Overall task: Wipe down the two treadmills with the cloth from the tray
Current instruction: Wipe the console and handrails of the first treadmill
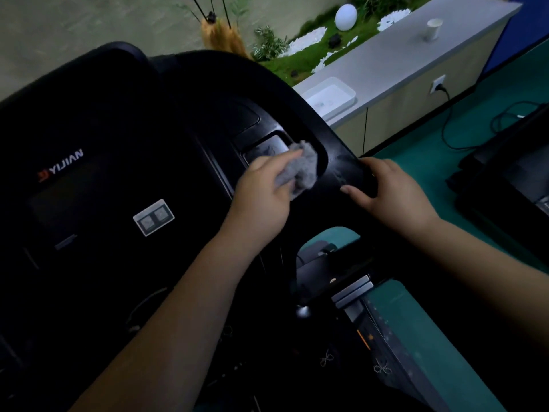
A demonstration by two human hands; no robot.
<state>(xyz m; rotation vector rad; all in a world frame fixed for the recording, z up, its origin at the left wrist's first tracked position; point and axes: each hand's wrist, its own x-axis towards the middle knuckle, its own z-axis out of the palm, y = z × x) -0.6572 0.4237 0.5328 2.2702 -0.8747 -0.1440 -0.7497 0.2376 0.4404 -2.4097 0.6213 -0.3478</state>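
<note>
- At the middle of the view, the left hand (pixel 261 188) grasps a bunched grey cloth (pixel 300 169), fingers curled round it, and presses it into the recessed pocket of the treadmill console (pixel 118 138), beside a small silvery panel (pixel 267 148).
- At 3 o'clock from the cloth, the right hand (pixel 392 191) rests on the console's right handrail (pixel 353 171); the thumb lies along the top and the fingers wrap over the outer edge, so it seems to be gripping the rail to steady the body.
- Toward 1 o'clock, on the grey counter (pixel 401 63), stands the white tray (pixel 332 98); I see no cloth in it. A paper cup (pixel 433 29) stands further along the same counter.
- At the 3 o'clock edge, a second treadmill (pixel 511 173) shows only in part, on the green floor (pixel 430 162), well apart from the hands.
- To do this step well, I would judge: push a fold of cloth into the pocket's corners and along its rim, where dust gathers, then draw outward over the rail.
- Faint smears show on the rail near the right hand; overlapping strokes there would likely clear them.
- Light pressure suits the silvery panel and the dark display (pixel 59 200) at 9 o'clock.
- The second machine looks still to be wiped, so the task seems about midway at best.
</note>
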